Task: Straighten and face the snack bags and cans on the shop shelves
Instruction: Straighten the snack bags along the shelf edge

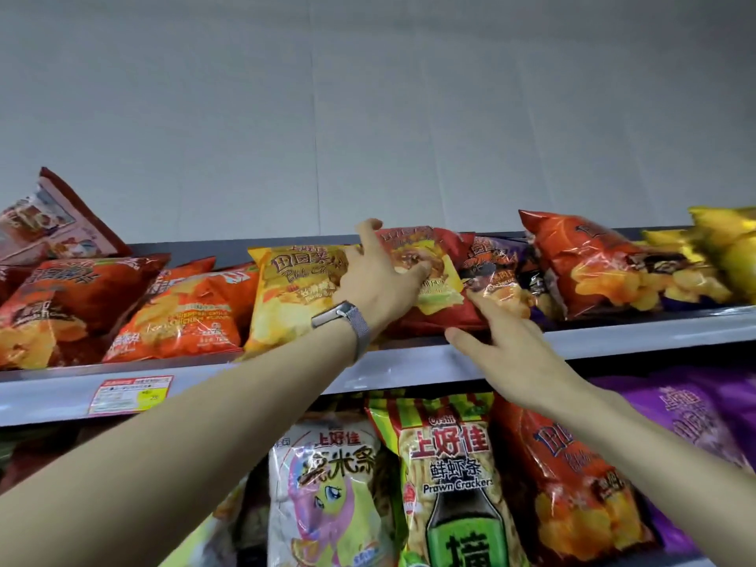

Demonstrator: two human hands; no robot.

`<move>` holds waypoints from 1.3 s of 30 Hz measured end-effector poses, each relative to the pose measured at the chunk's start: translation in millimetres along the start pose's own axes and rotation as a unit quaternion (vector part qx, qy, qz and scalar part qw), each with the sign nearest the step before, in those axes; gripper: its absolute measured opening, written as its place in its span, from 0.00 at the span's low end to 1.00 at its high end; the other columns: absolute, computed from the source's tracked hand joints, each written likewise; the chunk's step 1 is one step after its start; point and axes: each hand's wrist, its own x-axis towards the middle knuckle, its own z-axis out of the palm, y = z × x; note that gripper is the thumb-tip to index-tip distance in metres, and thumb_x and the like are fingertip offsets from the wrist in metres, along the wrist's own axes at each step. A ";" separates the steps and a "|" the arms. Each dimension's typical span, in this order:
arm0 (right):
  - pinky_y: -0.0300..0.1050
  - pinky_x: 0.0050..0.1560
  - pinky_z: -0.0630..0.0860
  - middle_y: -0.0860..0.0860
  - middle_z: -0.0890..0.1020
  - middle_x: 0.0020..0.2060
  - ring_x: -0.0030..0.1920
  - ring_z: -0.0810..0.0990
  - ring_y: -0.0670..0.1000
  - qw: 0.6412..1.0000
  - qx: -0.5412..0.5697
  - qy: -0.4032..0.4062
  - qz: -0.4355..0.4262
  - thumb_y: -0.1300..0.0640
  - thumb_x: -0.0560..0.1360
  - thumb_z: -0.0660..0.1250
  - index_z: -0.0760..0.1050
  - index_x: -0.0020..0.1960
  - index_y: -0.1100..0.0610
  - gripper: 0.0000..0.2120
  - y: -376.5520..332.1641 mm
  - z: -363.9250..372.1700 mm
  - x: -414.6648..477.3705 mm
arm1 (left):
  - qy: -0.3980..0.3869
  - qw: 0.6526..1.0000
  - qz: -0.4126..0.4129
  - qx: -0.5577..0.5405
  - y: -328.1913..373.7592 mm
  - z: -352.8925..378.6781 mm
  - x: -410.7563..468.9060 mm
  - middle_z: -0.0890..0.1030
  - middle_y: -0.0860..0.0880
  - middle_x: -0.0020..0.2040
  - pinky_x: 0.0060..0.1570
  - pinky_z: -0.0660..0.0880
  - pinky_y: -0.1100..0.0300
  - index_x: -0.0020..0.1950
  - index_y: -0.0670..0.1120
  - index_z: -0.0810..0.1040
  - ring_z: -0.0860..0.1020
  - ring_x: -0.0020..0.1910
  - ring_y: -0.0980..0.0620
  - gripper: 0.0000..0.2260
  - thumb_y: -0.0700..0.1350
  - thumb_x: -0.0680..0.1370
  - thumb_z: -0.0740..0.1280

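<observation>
A dark red chip bag (442,280) lies tilted back on the top shelf (613,337), between a yellow chip bag (286,296) and a purple chip bag (497,272). My left hand (378,276), with a watch at the wrist, lies on the red bag's left side, its fingers curled over the upper left edge and the thumb across the front. My right hand (505,341) reaches to the bag's lower right corner with straight fingers that touch its bottom edge at the shelf lip.
More orange and red bags (180,317) lean on the top shelf's left, an orange bag (593,263) and yellow bags (732,247) on its right. A price tag (131,394) hangs on the shelf front. The lower shelf holds a prawn cracker bag (450,476) and others.
</observation>
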 end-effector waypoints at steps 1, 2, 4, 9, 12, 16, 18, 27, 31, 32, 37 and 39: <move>0.51 0.70 0.70 0.50 0.75 0.74 0.74 0.71 0.56 1.000 -0.010 0.000 0.005 0.37 0.82 0.62 0.62 0.82 0.47 0.32 1.1 2.8 1.3 | -0.026 0.999 0.000 0.025 -0.4 2.8 -1.7 0.66 0.40 0.73 0.63 0.77 0.42 0.77 0.55 0.58 0.79 0.61 0.35 0.36 0.62 0.77 0.73; 0.51 0.71 0.69 0.50 0.75 0.74 0.74 0.72 0.56 1.000 -0.017 0.007 0.004 0.38 0.83 0.61 0.64 0.82 0.47 0.30 2.3 4.1 2.9 | -0.048 0.998 0.000 0.049 -2.1 3.8 -3.7 0.64 0.40 0.74 0.63 0.77 0.40 0.77 0.55 0.58 0.79 0.61 0.34 0.35 0.63 0.77 0.72; 0.52 0.72 0.70 0.50 0.78 0.72 0.72 0.74 0.56 0.999 -0.021 0.029 -0.016 0.40 0.84 0.60 0.69 0.79 0.47 0.26 2.6 5.0 6.2 | -0.066 0.994 0.009 0.082 -9.4 0.4 -6.9 0.62 0.41 0.74 0.62 0.78 0.41 0.76 0.55 0.59 0.80 0.60 0.35 0.35 0.66 0.77 0.71; 0.59 0.74 0.67 0.48 0.78 0.72 0.73 0.72 0.56 0.996 -0.083 0.022 -0.011 0.43 0.84 0.61 0.71 0.78 0.47 0.24 -4.6 12.0 16.4 | -0.094 0.989 0.038 0.108 -26.7 -17.7 -14.6 0.62 0.44 0.72 0.62 0.78 0.44 0.77 0.57 0.58 0.80 0.60 0.37 0.38 0.66 0.75 0.73; 0.58 0.68 0.73 0.46 0.83 0.65 0.67 0.77 0.57 0.996 -0.090 0.017 0.012 0.37 0.79 0.57 0.76 0.73 0.42 0.26 -9.1 11.7 22.5 | -0.127 0.983 0.063 0.113 -34.4 -23.8 -18.9 0.62 0.44 0.73 0.66 0.76 0.48 0.79 0.57 0.57 0.79 0.62 0.37 0.40 0.63 0.75 0.75; 0.57 0.60 0.77 0.44 0.85 0.51 0.55 0.80 0.55 0.995 -0.101 0.023 -0.009 0.38 0.80 0.57 0.84 0.62 0.45 0.22 -11.6 12.3 19.7 | -0.149 0.971 0.109 0.151 -41.6 -33.9 -21.2 0.65 0.42 0.73 0.66 0.74 0.49 0.83 0.56 0.55 0.77 0.65 0.37 0.40 0.61 0.78 0.73; 0.58 0.60 0.77 0.43 0.84 0.51 0.56 0.80 0.55 0.994 -0.108 0.022 -0.008 0.40 0.82 0.58 0.84 0.61 0.46 0.19 -13.7 11.3 15.4 | -0.152 0.964 0.129 0.178 -43.1 -38.8 -21.3 0.67 0.42 0.73 0.66 0.74 0.48 0.84 0.56 0.54 0.77 0.66 0.37 0.39 0.61 0.79 0.71; 0.59 0.71 0.72 0.54 0.78 0.72 0.72 0.74 0.60 0.977 -0.210 -0.008 -0.037 0.40 0.82 0.58 0.70 0.78 0.51 0.28 -16.1 -2.1 -5.4 | -0.145 0.942 0.188 0.235 -27.9 -50.8 -29.7 0.71 0.42 0.70 0.68 0.71 0.45 0.77 0.51 0.70 0.67 0.71 0.41 0.29 0.62 0.79 0.65; 0.58 0.63 0.77 0.53 0.84 0.60 0.62 0.80 0.57 0.968 -0.242 -0.001 -0.074 0.41 0.82 0.57 0.76 0.71 0.50 0.23 -11.4 -18.5 -13.9 | -0.120 0.928 0.239 0.261 -6.4 -40.0 -29.8 0.69 0.43 0.73 0.69 0.67 0.44 0.71 0.51 0.76 0.62 0.74 0.42 0.25 0.62 0.79 0.65; 0.57 0.63 0.77 0.53 0.85 0.60 0.62 0.80 0.56 0.966 -0.244 0.009 -0.084 0.42 0.82 0.58 0.77 0.70 0.50 0.21 -8.7 -23.0 -15.6 | -0.116 0.927 0.249 0.256 -0.5 -36.2 -28.8 0.69 0.44 0.73 0.69 0.67 0.45 0.69 0.51 0.78 0.62 0.73 0.42 0.24 0.63 0.78 0.65; 0.48 0.57 0.72 0.52 0.83 0.60 0.64 0.77 0.55 0.953 -0.284 0.063 -0.088 0.45 0.82 0.60 0.72 0.76 0.48 0.23 13.8 -51.1 -20.2 | -0.164 0.923 0.262 0.228 31.1 -6.4 -30.5 0.79 0.43 0.60 0.63 0.74 0.46 0.61 0.46 0.81 0.73 0.63 0.41 0.39 0.75 0.70 0.54; 0.48 0.61 0.72 0.51 0.83 0.61 0.65 0.76 0.54 0.950 -0.286 0.086 -0.087 0.46 0.83 0.60 0.73 0.75 0.49 0.23 27.9 -64.5 -18.0 | -0.170 0.929 0.258 0.205 43.7 11.5 -30.3 0.80 0.44 0.49 0.52 0.76 0.48 0.51 0.46 0.81 0.77 0.54 0.41 0.27 0.69 0.76 0.62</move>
